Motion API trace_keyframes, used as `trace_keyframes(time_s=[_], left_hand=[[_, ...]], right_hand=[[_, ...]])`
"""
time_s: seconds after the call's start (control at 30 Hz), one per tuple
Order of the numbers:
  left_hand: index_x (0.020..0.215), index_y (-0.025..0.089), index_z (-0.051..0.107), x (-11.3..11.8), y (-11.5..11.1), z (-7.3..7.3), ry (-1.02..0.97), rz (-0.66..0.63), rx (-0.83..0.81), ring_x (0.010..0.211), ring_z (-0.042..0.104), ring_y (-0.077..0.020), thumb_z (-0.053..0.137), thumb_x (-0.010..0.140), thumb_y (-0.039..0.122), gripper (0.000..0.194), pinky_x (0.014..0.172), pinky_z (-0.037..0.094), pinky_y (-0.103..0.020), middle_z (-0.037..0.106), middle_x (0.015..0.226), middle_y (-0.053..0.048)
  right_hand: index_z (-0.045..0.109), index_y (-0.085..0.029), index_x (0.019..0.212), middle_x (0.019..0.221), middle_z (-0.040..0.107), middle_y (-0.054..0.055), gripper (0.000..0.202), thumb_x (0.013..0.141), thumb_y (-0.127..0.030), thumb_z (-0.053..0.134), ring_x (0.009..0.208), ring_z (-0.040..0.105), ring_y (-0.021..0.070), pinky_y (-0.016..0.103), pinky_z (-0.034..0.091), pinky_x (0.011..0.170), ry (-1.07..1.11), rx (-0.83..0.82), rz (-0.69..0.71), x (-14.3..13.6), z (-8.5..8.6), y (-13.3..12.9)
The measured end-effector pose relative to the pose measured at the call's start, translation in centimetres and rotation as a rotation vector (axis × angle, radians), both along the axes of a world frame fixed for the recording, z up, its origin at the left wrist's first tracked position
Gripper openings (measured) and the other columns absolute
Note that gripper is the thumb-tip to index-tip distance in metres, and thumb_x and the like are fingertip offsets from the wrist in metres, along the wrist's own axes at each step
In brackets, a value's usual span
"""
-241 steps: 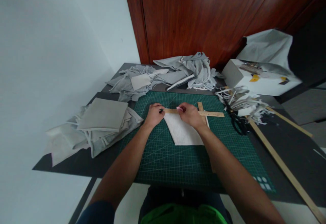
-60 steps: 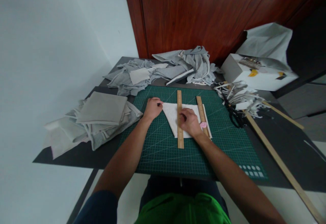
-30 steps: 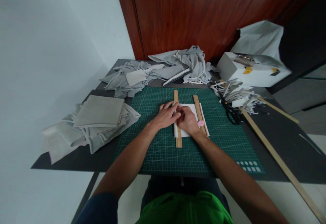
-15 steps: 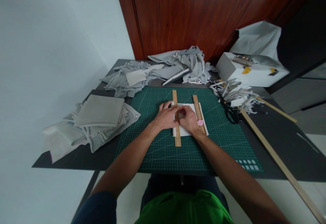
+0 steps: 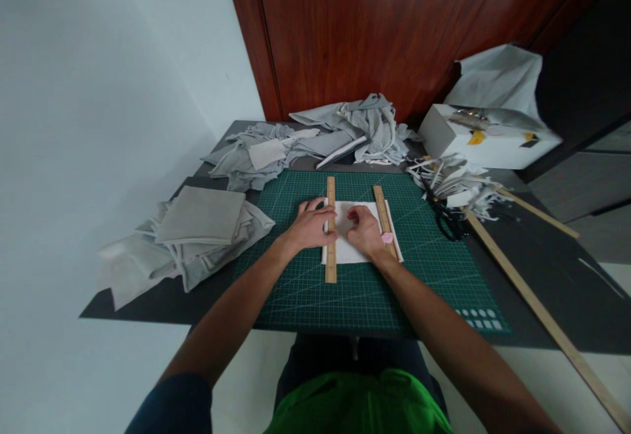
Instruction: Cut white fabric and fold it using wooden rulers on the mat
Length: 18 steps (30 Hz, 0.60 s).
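A white cloth piece (image 5: 349, 250) lies on the green cutting mat (image 5: 296, 296). Across its left edge runs a wooden ruler (image 5: 330, 271), and a second wooden ruler (image 5: 381, 208) rests on its right side with a small pink piece (image 5: 388, 238) on it. My left hand (image 5: 309, 225) grips the left ruler at its middle, fingers on top near the cloth's edge. Over the cloth's middle, my right hand (image 5: 365, 230) has its fingers curled together, its wrist beside the right ruler. Whatever its fingertips may hold is hidden.
Stacked grey cloth (image 5: 202, 217) sits at the left, and crumpled grey fabric (image 5: 369, 125) along the back. Black scissors (image 5: 446, 220) and cut strips (image 5: 458, 181) lie at right, beside a long wooden strip (image 5: 522, 289). A white box (image 5: 493, 135) stands behind.
My left hand and the left ruler have shifted left, together with the cloth's left edge. More white cloth shows between the rulers. My right hand has barely moved.
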<state>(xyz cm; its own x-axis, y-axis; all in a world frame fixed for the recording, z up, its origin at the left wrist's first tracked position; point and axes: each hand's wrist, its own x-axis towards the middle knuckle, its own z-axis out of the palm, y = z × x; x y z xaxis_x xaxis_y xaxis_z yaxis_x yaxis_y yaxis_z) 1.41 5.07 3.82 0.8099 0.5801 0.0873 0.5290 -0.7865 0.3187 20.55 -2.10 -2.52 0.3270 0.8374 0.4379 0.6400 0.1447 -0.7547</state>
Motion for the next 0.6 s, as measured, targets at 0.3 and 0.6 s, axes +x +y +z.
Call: trace_keyframes(time_s=[0.3, 0.6], left_hand=[[0.136, 0.027, 0.073, -3.4, 1.0, -0.4, 0.008, 0.056, 0.002, 0.156, 0.037, -0.0398, 0.076, 0.085, 0.042, 0.054, 0.122, 0.03, -0.062, 0.064, 0.155, -0.006], [0.14, 0.028, 0.071, -5.4, 1.9, -1.0, -0.02, 0.077, -0.034, 0.156, 0.038, -0.0389, 0.077, 0.086, 0.043, 0.057, 0.122, 0.031, -0.062, 0.062, 0.158, -0.006]], right_hand=[[0.061, -0.022, 0.094, 0.091, 0.067, 0.006, 0.041, 0.054, -0.012, 0.053, 0.082, 0.065, 0.0233, 0.038, 0.059, 0.079, 0.007, -0.003, 0.002, 0.0, 0.1, -0.2], [0.061, -0.022, 0.091, 0.091, 0.067, 0.006, 0.039, 0.055, -0.011, 0.053, 0.084, 0.067, 0.0256, 0.041, 0.059, 0.08, 0.002, -0.02, 0.003, 0.1, 0.2, -0.3]])
